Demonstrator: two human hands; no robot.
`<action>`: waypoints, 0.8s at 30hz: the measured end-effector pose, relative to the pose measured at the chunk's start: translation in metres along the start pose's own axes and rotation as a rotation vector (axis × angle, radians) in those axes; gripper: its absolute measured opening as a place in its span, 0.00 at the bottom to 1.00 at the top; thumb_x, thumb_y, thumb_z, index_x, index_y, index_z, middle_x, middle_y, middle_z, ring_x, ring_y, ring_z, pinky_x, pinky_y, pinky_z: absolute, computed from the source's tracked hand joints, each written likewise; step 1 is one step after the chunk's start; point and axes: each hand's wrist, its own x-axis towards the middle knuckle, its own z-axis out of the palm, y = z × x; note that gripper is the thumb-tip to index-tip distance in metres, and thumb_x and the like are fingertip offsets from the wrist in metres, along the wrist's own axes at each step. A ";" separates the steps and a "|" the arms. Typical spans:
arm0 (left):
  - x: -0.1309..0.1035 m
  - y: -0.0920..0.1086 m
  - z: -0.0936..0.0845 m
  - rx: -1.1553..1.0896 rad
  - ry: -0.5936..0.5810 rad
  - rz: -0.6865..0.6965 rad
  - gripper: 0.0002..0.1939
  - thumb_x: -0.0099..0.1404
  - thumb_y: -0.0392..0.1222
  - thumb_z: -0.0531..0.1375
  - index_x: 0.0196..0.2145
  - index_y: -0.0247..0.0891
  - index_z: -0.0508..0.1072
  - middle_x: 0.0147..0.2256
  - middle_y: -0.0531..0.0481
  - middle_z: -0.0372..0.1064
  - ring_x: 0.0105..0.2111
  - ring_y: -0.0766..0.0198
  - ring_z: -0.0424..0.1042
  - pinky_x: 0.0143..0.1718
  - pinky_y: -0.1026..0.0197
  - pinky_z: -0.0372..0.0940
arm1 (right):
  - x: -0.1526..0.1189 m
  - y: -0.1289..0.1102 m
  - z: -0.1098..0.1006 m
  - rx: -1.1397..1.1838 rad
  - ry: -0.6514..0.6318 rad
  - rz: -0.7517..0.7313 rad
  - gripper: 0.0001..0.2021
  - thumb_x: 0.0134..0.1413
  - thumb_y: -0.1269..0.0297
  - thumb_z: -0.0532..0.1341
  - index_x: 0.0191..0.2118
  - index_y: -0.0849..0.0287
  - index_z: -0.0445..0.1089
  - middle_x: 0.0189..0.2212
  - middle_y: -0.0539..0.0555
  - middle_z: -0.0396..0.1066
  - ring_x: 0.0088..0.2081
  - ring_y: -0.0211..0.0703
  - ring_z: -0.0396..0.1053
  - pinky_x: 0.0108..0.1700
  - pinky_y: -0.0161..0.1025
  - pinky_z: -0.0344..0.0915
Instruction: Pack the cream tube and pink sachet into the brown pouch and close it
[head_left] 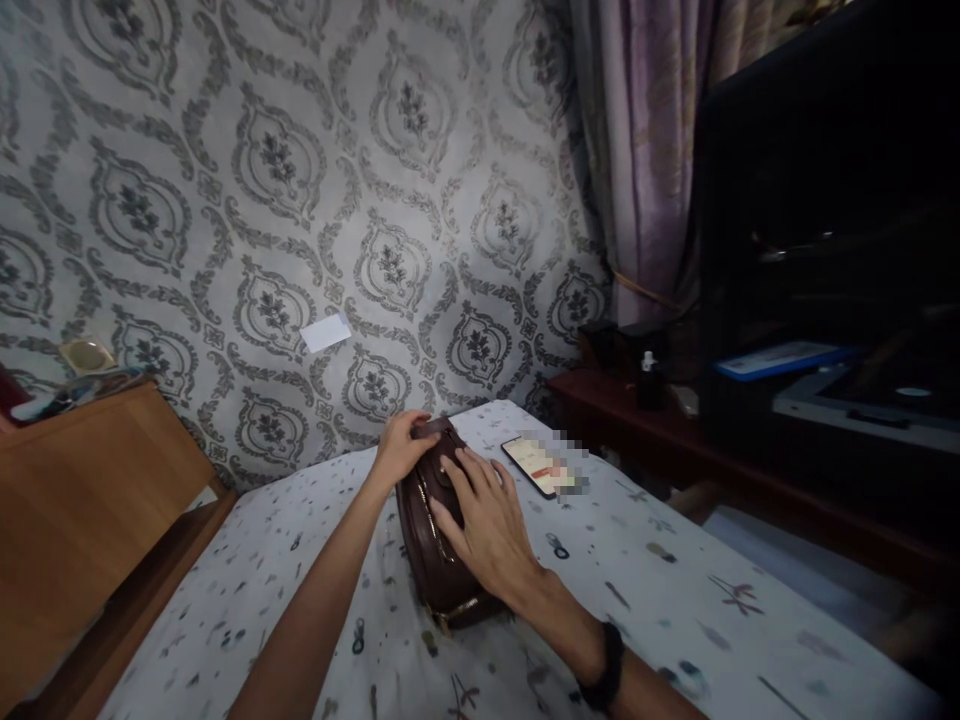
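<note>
Grey-and-white damask wallpaper [390, 265] fills the upper left and centre of the frame, above a white cloth [300, 560] printed with leaves and sprigs. On the cloth, at lower centre, lies a dark brown, leather-look bag [427, 555] with gold-toned zips, its length running away from the camera.

Both hands touch it. The left hand [405, 447] grasps the far end, thumb over the top and fingers around the edge. The right hand [487, 510] is spread over the top, fingers loosely bent, grasping nothing clearly; its fingertips rest near a small metal fitting [442, 468].

Judging by the pose, the bag is being steadied and its top handled. Work on that fitting calls for the left hand's firm hold and light, precise fingertips on the right. Whether the zips are fully closed, I cannot tell.

Just right of the bag lies 1 dark-edged phone [532, 462], screen lit, partly hidden by pixelation.
</note>
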 end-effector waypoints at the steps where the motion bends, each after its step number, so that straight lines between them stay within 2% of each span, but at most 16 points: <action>1: 0.004 0.003 0.003 0.014 -0.011 0.006 0.13 0.51 0.40 0.68 0.37 0.39 0.78 0.36 0.49 0.75 0.41 0.57 0.69 0.46 0.58 0.60 | -0.002 0.000 0.001 0.005 0.013 0.005 0.22 0.65 0.61 0.54 0.60 0.65 0.65 0.59 0.66 0.68 0.63 0.57 0.61 0.65 0.59 0.51; 4: 0.012 0.010 0.012 0.046 -0.047 0.011 0.07 0.50 0.42 0.68 0.28 0.39 0.77 0.28 0.52 0.72 0.33 0.60 0.67 0.39 0.60 0.59 | -0.004 0.002 0.002 0.028 0.022 0.000 0.21 0.65 0.60 0.54 0.59 0.63 0.66 0.57 0.65 0.70 0.62 0.56 0.63 0.64 0.58 0.53; 6: 0.017 0.012 0.016 0.055 -0.062 -0.002 0.06 0.51 0.42 0.67 0.23 0.38 0.75 0.23 0.55 0.68 0.28 0.64 0.64 0.33 0.62 0.57 | -0.003 0.002 0.000 0.042 0.010 -0.006 0.20 0.65 0.59 0.55 0.59 0.62 0.67 0.55 0.65 0.72 0.61 0.57 0.64 0.64 0.57 0.54; 10: 0.020 0.011 0.021 0.044 -0.050 -0.057 0.08 0.52 0.44 0.64 0.23 0.37 0.73 0.19 0.58 0.64 0.23 0.67 0.59 0.27 0.64 0.52 | -0.002 0.003 -0.003 0.053 -0.027 0.002 0.21 0.65 0.59 0.55 0.59 0.63 0.67 0.55 0.64 0.72 0.61 0.57 0.63 0.64 0.57 0.55; 17: 0.017 0.010 0.022 -0.005 0.007 -0.093 0.09 0.52 0.45 0.64 0.22 0.38 0.72 0.20 0.56 0.67 0.24 0.65 0.62 0.27 0.63 0.53 | -0.003 0.003 -0.002 0.062 -0.031 0.013 0.22 0.65 0.59 0.56 0.60 0.64 0.65 0.58 0.64 0.70 0.61 0.54 0.64 0.65 0.55 0.55; 24: 0.013 0.011 0.022 -0.076 0.002 -0.048 0.09 0.52 0.46 0.63 0.22 0.38 0.70 0.20 0.56 0.65 0.25 0.65 0.61 0.30 0.63 0.57 | -0.003 0.003 -0.003 0.072 -0.044 0.008 0.22 0.65 0.59 0.56 0.61 0.61 0.65 0.59 0.64 0.69 0.61 0.55 0.65 0.64 0.55 0.57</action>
